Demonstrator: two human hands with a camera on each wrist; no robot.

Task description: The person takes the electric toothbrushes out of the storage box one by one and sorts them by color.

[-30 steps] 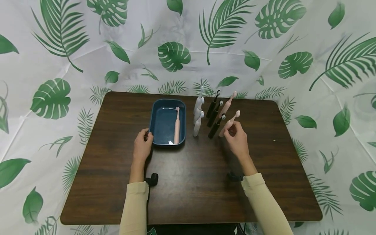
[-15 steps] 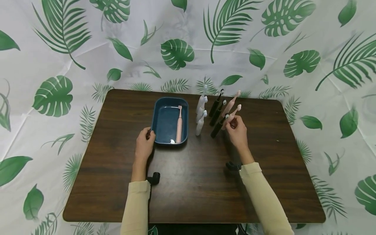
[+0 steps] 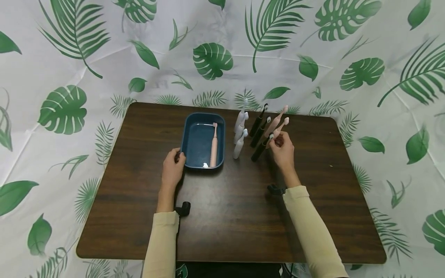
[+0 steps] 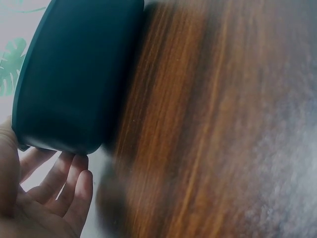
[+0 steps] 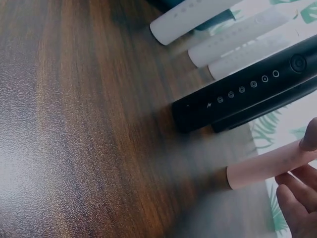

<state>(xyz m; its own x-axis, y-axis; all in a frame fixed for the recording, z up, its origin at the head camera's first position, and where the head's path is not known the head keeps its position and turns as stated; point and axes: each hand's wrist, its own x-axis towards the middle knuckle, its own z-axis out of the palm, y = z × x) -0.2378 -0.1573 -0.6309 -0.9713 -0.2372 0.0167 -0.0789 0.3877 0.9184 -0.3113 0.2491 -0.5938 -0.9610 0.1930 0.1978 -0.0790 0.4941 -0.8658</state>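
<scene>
My left hand (image 3: pixel 172 170) grips the near left corner of a blue tray (image 3: pixel 196 143); in the left wrist view its fingers (image 4: pixel 59 183) touch the outer wall, thumb near the rim. Inside the tray lies a pink electric toothbrush (image 3: pixel 213 148). My right hand (image 3: pixel 283 152) pinches another pink electric toothbrush (image 5: pixel 262 168) between thumb and fingers, its handle tilted slightly and its head up. Beside it stands a black electric toothbrush (image 3: pixel 261 150), overlapping its lower part in the head view. A third pink toothbrush (image 3: pixel 272 125) stands just behind.
Several black and white electric toothbrushes stand upright in rows between tray and right hand, the nearest white one (image 3: pixel 238 148) close to the tray. They rest on a dark wooden table (image 3: pixel 222 227). A leaf-print cloth (image 3: pixel 156 77) hangs behind the table's back edge.
My right hand has moved the held pink toothbrush away from me, closer to the pink one behind. The left hand stays at the tray. The head view has shifted slightly.
</scene>
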